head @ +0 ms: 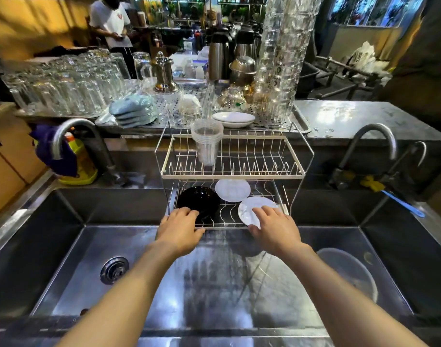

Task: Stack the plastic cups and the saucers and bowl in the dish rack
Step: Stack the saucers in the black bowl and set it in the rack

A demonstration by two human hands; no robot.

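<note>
Two bare hands reach over the sink (64, 246) to the lower shelf of the dish rack (233, 175). The left hand (180, 227) has its fingers slightly spread, tips resting on the near edge of the black bowl (198, 199). The right hand (274, 227) pinches the near rim of a white saucer (252, 209), fingers on top, thumb below. Just beyond those fingers lies a second saucer (232, 190). Above, on the upper shelf, stands a stack of clear plastic cups (206, 142).
</note>
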